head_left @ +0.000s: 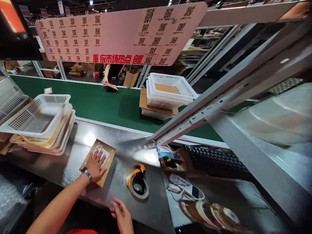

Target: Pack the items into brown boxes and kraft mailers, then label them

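My left hand, with a metal watch on the wrist, lies flat on a brown cardboard packet. Its fingers are spread across a white label, partly hiding it. The packet rests at a slant on the metal table. Near the table's front edge, my right hand is loosely curled, with the fingers partly apart and nothing visible in it. To its upper right, an orange and black tape dispenser lies on the tabletop, touched by neither hand.
White baskets are stacked at left. Beyond runs a green conveyor with more baskets. Another person's hand holds a flat packet there. A metal post, keyboard, cables and tape rolls occupy the right.
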`<act>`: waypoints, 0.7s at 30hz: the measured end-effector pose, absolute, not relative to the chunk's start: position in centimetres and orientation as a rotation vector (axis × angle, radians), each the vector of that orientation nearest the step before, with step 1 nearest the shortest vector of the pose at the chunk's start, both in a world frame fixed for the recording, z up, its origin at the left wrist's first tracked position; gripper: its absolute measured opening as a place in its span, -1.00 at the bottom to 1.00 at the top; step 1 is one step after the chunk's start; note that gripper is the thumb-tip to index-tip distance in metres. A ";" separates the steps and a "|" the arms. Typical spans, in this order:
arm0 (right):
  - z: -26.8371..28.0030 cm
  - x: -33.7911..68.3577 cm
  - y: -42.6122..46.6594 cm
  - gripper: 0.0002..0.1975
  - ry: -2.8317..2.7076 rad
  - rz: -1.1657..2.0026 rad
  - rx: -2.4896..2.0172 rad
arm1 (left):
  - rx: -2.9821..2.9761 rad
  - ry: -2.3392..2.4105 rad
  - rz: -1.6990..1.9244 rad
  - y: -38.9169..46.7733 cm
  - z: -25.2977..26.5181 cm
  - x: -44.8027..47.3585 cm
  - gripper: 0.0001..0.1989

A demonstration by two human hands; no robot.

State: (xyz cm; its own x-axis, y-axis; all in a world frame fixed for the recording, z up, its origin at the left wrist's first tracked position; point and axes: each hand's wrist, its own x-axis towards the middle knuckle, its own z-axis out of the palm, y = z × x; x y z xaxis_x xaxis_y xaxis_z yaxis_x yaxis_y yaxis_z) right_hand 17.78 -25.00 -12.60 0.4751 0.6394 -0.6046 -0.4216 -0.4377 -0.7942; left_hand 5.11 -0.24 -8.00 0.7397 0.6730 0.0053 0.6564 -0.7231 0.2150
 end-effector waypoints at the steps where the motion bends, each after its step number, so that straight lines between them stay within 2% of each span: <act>1: -13.0 17.6 -25.0 -0.09 -0.202 1.219 -1.639 | 2.735 1.060 0.112 -0.3 -8.2 4.9 -0.21; 6: -13.7 16.8 -23.8 -0.09 -0.341 1.309 -1.623 | 2.722 1.094 0.072 -0.3 -7.5 4.8 -0.19; 12: -12.8 16.9 -21.4 -0.16 -0.447 1.267 -1.570 | 2.695 1.183 0.038 -0.6 -5.9 5.5 -0.20; 15: -12.7 17.4 -20.4 -0.11 -0.381 1.247 -1.587 | 2.670 1.204 -0.017 -3.1 -6.3 2.9 -0.23; 21: -11.8 18.0 -16.7 0.09 -0.215 1.265 -1.550 | 2.701 1.003 0.284 -8.5 -8.1 -8.4 -0.56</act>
